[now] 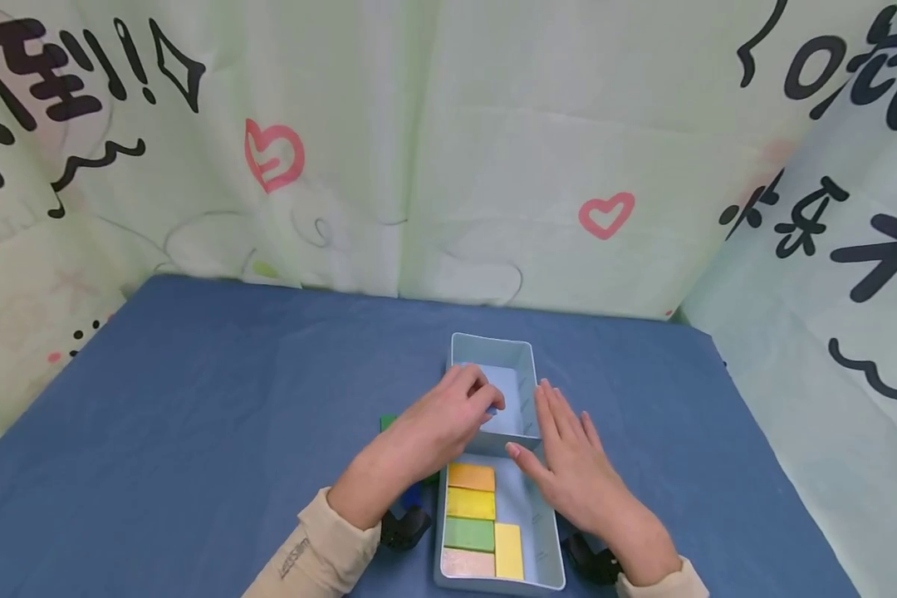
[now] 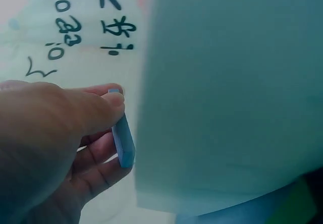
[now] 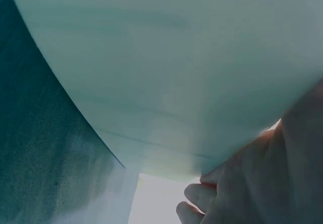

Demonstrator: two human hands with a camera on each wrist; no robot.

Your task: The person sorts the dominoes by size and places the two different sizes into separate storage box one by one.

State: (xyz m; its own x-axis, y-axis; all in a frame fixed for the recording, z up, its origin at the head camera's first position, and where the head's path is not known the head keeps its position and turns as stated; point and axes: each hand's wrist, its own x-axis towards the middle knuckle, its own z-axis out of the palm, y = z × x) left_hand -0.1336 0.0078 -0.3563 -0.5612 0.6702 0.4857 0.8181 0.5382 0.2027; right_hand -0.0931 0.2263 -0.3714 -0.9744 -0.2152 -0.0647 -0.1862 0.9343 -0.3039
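Between its thumb and fingers my left hand (image 1: 448, 419) pinches a small flat blue block (image 2: 123, 141), held over the far section of a light blue box (image 1: 523, 374). In the head view the fingers mostly cover that block. My right hand (image 1: 579, 465) is flat with fingers extended, along the box's right side near the crosswise wall (image 1: 504, 442). In the near section lie an orange block (image 1: 472, 477), a yellow block (image 1: 471, 503), a green block (image 1: 468, 534), a pink block (image 1: 468, 564) and an upright-lying yellow block (image 1: 508, 551).
Left of the box, partly hidden under my left forearm, are a green piece (image 1: 387, 423) and a dark blue piece (image 1: 413, 497). A blue cloth (image 1: 232, 432) covers the table. Printed curtains (image 1: 493, 166) stand behind and at both sides.
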